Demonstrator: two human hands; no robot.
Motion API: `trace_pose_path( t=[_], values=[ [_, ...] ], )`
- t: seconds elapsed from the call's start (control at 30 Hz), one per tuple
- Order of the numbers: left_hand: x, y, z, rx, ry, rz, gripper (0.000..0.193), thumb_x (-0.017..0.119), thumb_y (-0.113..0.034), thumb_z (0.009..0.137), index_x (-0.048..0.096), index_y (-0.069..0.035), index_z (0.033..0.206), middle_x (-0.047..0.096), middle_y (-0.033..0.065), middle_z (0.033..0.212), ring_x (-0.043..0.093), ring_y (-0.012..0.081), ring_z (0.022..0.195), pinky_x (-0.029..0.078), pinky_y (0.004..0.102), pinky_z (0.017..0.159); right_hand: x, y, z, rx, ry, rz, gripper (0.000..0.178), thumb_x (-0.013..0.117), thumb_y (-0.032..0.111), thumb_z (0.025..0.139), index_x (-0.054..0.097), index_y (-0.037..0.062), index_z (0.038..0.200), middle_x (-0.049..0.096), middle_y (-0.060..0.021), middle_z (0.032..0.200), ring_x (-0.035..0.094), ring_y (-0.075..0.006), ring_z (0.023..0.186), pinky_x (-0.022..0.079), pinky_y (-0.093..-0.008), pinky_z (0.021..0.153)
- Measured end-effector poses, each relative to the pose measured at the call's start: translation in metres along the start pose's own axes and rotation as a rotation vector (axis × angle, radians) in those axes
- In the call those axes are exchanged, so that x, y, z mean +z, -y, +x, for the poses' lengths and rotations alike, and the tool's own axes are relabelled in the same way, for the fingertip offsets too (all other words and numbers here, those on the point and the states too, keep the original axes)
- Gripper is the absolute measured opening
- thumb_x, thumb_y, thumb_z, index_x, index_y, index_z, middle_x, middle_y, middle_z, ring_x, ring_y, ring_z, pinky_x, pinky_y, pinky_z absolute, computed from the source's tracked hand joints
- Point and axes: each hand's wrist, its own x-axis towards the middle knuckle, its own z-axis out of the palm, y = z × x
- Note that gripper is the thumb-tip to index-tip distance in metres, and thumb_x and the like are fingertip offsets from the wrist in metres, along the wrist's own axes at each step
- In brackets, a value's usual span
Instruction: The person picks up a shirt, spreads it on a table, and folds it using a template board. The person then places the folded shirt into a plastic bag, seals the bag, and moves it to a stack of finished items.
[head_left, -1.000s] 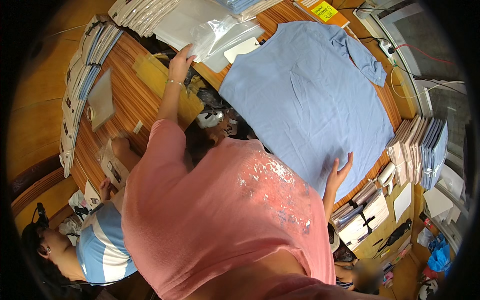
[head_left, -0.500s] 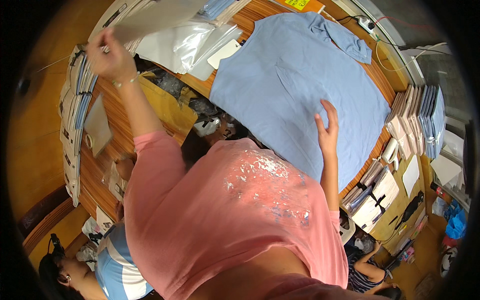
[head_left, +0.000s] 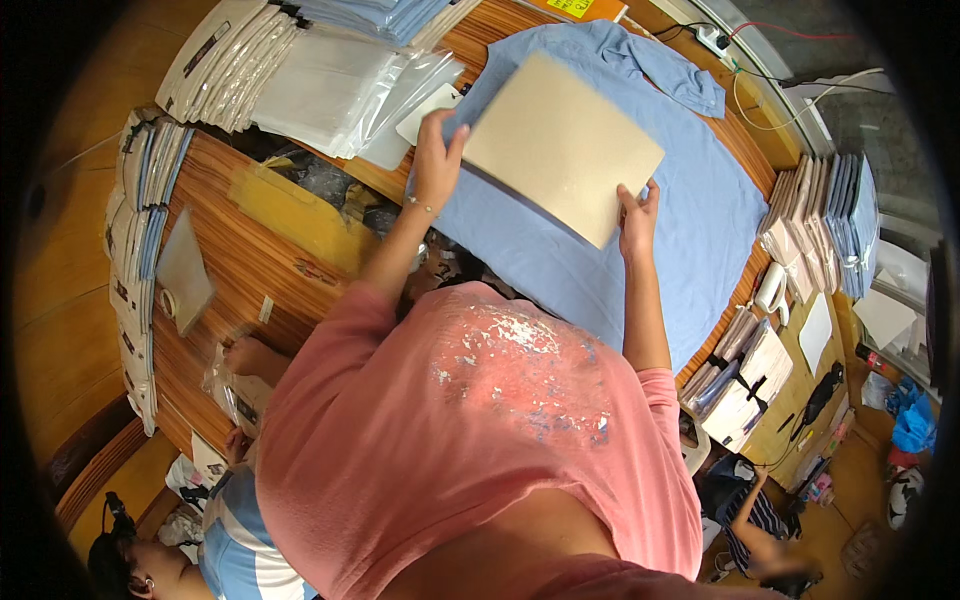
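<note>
Wood-striped worktop [head_left: 485, 30] shows around the spread blue shirt [head_left: 690, 220]. Over it, the beige board [head_left: 560, 145] has swung in from the left — left hand [head_left: 438, 165] pinching one corner, right hand [head_left: 637, 220] the lower-right edge — so both are occupied. Plastic sleeves [head_left: 325, 90] sit leftward; the shirt stretches rightward toward folded stacks [head_left: 800, 230].

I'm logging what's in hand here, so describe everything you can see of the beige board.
The beige board is a plain, flat rectangle, apparently stiff card, with straight edges, a faintly blurred outline and no visible print. It is held askew over the blue garment, covering part of it; whether it touches the garment is unclear. The left hand is at its left corner, and the right hand holds its lower right edge.
</note>
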Motion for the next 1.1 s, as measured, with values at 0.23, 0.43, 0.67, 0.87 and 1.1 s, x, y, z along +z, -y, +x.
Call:
trace_pose_path(
  t=[0.23,0.43,0.67,0.87,1.1],
  values=[
    [-0.013,0.0,-0.005,0.227,0.04,0.341,0.05,0.055,-0.019,0.084,0.042,-0.008,0.131,0.036,0.0148,0.136,0.028,0.0346,0.131,0.017,0.059,0.105,0.007,-0.009,0.009,-0.086,0.02,0.032,0.046,0.052,-0.003,0.086,0.027,0.0052,0.125,0.058,-0.0158,0.102,0.057,-0.0184,0.091,0.047,-0.0311,0.076],
    [0.017,-0.023,-0.027,0.299,0.488,0.495,0.064,0.057,-0.017,0.077,0.035,-0.016,0.136,0.023,0.017,0.143,0.014,0.0377,0.136,0.012,0.0604,0.106,0.047,-0.024,0.036,-0.101,0.029,-0.157,0.046,0.054,0.001,0.086,0.027,0.0036,0.123,0.059,-0.0142,0.097,0.057,-0.0165,0.084,0.046,-0.0288,0.07],
    [0.028,0.015,-0.044,0.284,0.459,0.531,0.058,0.056,-0.019,0.077,0.04,-0.013,0.133,0.028,0.0176,0.139,0.02,0.037,0.133,0.016,0.0619,0.104,0.045,-0.018,0.032,-0.026,0.023,-0.373,0.061,0.062,0.004,0.081,0.026,-0.0005,0.131,0.058,-0.0107,0.082,0.057,-0.0149,0.058,0.044,-0.0269,0.044],
    [0.028,0.012,-0.044,0.313,0.423,0.555,0.056,0.057,-0.018,0.076,0.042,-0.012,0.13,0.033,0.0178,0.135,0.025,0.0357,0.13,0.018,0.0617,0.103,0.036,-0.016,0.031,-0.139,0.102,-0.587,0.064,0.068,0.008,0.078,0.038,0.0025,0.134,0.054,-0.0068,0.07,0.054,-0.0121,0.051,0.045,-0.0271,0.039],
    [0.029,0.01,-0.044,0.331,0.407,0.556,0.055,0.057,-0.018,0.074,0.045,-0.012,0.127,0.035,0.0173,0.131,0.028,0.034,0.127,0.018,0.0637,0.101,0.034,-0.015,0.031,-0.133,0.117,-0.592,0.056,0.067,0.009,0.078,0.047,0.003,0.13,0.051,-0.0041,0.066,0.052,-0.0114,0.051,0.046,-0.0271,0.042]
  ],
)
